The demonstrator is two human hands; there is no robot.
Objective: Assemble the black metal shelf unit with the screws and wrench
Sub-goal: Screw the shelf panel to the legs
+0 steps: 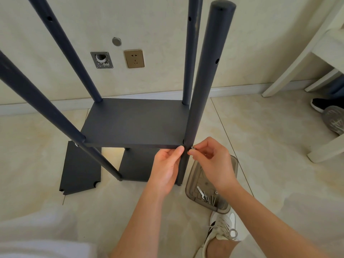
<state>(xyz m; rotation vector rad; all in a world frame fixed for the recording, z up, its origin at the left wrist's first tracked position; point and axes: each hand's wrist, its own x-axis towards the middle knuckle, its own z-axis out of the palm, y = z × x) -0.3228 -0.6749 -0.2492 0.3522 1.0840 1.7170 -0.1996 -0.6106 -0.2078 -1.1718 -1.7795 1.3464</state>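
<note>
I'm watching the black shelf unit (134,123) standing on the floor at centre. My right hand (214,162) is pinching a screw (192,148) against the front-right post (204,81). My left hand (165,170) is gripping the shelf corner at the post's 9 o'clock. A plastic tray (235,161) is lying at its 5 o'clock.

Brightness: we get soft, even daylight over the pale floor (260,146) and wall (158,25), nothing dim.
Source: we cannot place it; a warm bright patch glows on the tile under the shelf (134,123).
Shadows: faint, soft-edged grey ones lie on the floor low in frame.
Glare: mild sheen on the tiles, a small glint on the screw (192,148), no blown highlights.
Distortion: we watch the poles (204,71) splay outward and the skirting board (242,88) bow.
Focus: centre crisp; pale clothing (37,243) at bottom left smears to blur.
</note>
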